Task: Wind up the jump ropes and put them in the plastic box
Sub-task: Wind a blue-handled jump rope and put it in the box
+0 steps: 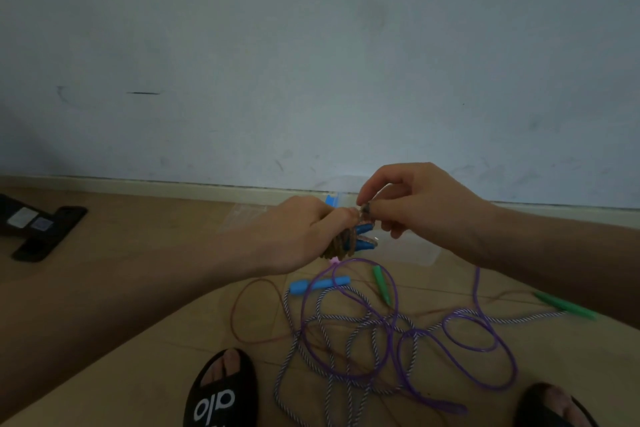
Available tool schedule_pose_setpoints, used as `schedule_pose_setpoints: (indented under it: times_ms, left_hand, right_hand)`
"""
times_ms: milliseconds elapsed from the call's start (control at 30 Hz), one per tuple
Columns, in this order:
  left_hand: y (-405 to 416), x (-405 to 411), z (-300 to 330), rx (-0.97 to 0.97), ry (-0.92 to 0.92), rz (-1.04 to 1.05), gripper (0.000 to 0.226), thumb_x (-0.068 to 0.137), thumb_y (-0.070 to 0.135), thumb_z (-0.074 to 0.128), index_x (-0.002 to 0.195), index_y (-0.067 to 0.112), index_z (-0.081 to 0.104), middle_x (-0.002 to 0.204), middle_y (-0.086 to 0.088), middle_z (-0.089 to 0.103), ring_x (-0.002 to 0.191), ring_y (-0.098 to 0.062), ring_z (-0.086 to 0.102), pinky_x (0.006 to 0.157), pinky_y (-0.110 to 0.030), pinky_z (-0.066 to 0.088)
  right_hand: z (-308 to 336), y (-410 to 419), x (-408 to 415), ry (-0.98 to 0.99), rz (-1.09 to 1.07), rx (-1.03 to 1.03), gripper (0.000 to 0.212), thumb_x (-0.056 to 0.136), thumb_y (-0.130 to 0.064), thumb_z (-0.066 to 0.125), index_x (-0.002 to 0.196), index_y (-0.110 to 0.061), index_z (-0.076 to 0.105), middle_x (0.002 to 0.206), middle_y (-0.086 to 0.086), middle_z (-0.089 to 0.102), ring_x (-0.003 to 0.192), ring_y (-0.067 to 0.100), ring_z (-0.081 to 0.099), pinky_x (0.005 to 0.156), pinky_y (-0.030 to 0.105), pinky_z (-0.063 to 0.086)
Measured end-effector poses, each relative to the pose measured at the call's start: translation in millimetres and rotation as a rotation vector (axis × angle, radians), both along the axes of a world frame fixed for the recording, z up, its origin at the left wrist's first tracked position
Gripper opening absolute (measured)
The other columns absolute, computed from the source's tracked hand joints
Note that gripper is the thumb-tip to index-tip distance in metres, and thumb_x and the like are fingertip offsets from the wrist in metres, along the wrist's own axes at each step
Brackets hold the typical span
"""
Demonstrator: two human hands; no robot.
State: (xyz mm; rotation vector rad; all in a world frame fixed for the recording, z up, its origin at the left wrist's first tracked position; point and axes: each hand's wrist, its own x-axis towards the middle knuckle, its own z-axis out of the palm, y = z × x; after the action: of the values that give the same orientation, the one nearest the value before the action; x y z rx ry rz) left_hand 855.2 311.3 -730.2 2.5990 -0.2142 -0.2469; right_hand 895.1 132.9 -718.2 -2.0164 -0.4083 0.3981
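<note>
My left hand grips the wound brown rope bundle with blue handles; my right hand pinches its loose end.

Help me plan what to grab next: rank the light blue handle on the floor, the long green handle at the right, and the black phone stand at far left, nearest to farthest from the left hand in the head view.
1. Light blue handle, on the floor just below the left hand.
2. Long green handle, far off to the right.
3. Black phone stand, at the far left near the wall.
</note>
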Motion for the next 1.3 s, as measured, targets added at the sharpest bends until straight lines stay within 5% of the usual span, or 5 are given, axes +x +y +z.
schedule_pose_setpoints:
  times_ms: [367,667,867,1033,1300]
  left_hand:
    - [0,1,-4,0.055,0.034,-0.004,0.047,0.103,0.04,0.024,0.114,0.016,0.063,0.073,-0.005,0.052,0.058,-0.008,0.042,0.057,-0.006,0.034]
    - [-5,-4,-1,-0.02,0.145,-0.021,0.026,0.105,0.035,0.026,0.086,0.044,0.043,0.087,-0.017,0.066,0.07,-0.026,0.06,0.063,-0.03,0.043]
    - [-7,-4,0,-0.14,0.178,0.035,0.031,0.104,0.036,0.028,0.08,0.042,0.047,0.088,-0.015,0.069,0.064,-0.018,0.058,0.054,-0.021,0.044]
    - [-11,1,0,-0.19,0.215,0.133,0.044,0.104,0.043,0.027,0.069,0.035,0.053,0.06,-0.004,0.061,0.043,-0.01,0.047,0.039,-0.013,0.036]
    - [-13,1,1,-0.191,0.281,0.146,0.042,0.103,0.043,0.023,0.075,0.032,0.053,0.063,-0.003,0.06,0.046,-0.012,0.046,0.043,-0.016,0.036]
  right_hand:
    - [-4,-2,-1,-0.029,0.003,0.003,0.013,0.087,-0.004,0.063,0.086,-0.014,0.073,0.068,-0.005,0.07,0.054,0.0,0.061,0.056,0.017,0.054]
    - [-10,-11,0,-0.215,0.118,-0.087,0.013,0.08,-0.009,0.076,0.081,-0.021,0.071,0.077,-0.007,0.073,0.066,-0.001,0.066,0.061,0.011,0.047]
    - [-16,-11,-2,-0.325,0.088,-0.139,0.008,0.086,-0.016,0.07,0.083,-0.023,0.074,0.07,-0.014,0.069,0.066,-0.007,0.063,0.06,0.007,0.044]
    - [-13,-13,-2,-0.425,0.074,-0.175,0.011,0.086,-0.017,0.067,0.081,-0.024,0.073,0.069,-0.012,0.069,0.069,-0.001,0.063,0.061,0.012,0.047]
    - [-16,-12,-2,-0.565,0.102,-0.192,0.016,0.086,-0.013,0.063,0.088,-0.026,0.073,0.069,-0.015,0.067,0.074,-0.001,0.064,0.067,0.012,0.048]
